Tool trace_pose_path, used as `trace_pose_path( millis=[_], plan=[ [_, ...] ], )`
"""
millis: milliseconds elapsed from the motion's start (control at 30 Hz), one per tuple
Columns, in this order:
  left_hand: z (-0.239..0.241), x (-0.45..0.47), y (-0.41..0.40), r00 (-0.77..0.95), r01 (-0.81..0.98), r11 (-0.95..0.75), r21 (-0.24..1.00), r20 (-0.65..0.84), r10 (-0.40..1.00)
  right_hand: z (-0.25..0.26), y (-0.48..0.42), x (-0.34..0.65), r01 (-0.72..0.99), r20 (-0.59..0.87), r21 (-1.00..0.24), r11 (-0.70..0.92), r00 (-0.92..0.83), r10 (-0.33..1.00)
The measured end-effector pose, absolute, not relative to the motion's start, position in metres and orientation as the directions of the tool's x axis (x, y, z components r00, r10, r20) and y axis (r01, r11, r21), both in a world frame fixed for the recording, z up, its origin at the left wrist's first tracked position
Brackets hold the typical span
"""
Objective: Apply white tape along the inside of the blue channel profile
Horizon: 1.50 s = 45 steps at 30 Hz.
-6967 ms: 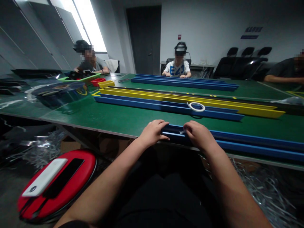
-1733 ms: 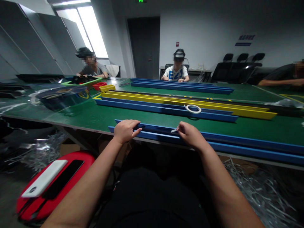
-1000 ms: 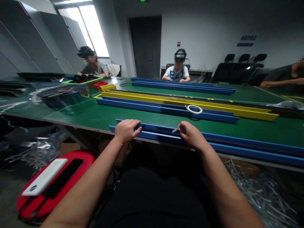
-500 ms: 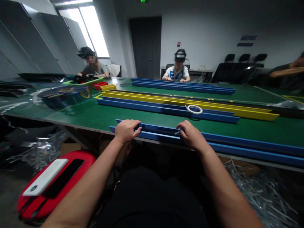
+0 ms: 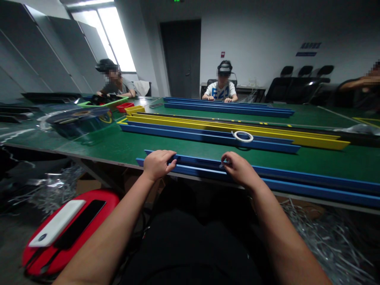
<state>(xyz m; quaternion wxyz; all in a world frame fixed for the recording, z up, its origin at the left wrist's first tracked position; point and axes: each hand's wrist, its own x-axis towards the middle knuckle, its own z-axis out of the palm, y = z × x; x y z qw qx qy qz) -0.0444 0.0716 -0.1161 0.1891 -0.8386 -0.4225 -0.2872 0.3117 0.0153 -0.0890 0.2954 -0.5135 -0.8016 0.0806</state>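
Note:
A long blue channel strip (image 5: 297, 178) lies along the near edge of the green table (image 5: 124, 146). My left hand (image 5: 157, 163) rests on the strip's left end, fingers curled over its top edge and holding it. My right hand (image 5: 239, 170) sits further right on the same strip, fingers pinched on a small white piece (image 5: 223, 164) that is mostly hidden under them. A white tape ring (image 5: 243, 136) lies on another blue strip (image 5: 208, 135) beyond my hands.
Long yellow strips (image 5: 237, 128) and more blue strips (image 5: 228, 107) cross the table. Coloured bins (image 5: 127, 106) and clear-wrapped items (image 5: 77, 118) stand at the left. Three other people sit round the table. A red stool (image 5: 68, 229) carrying a white device stands at lower left; shiny scraps (image 5: 326, 237) cover the floor.
Seven seconds ago my left hand was close beside my right; it now sits further left on the strip. In the last second my right hand lowered the white piece onto the strip.

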Motion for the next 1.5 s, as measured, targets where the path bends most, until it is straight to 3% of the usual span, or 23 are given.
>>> trace_pose_path(
  millis=[333, 667, 1500],
  plan=[
    [-0.1175, -0.0454, 0.0720, 0.465, 0.817, -0.574, -0.054, 0.650, 0.601, -0.0874, 0.0151, 0.3087, 0.753, 0.359, -0.516, 0.409, -0.243, 0.901],
    [-0.1189, -0.0460, 0.0733, 0.470, 0.814, -0.576, -0.074, 0.665, 0.580, -0.0867, 0.0143, 0.3094, 0.784, 0.393, -0.438, 0.440, -0.273, 0.878],
    [-0.1205, -0.0463, 0.0736, 0.471, 0.811, -0.581, -0.078, 0.677, 0.566, -0.0881, 0.0139, 0.3097, 0.719, 0.466, -0.509, 0.473, -0.232, 0.854]
  ],
)
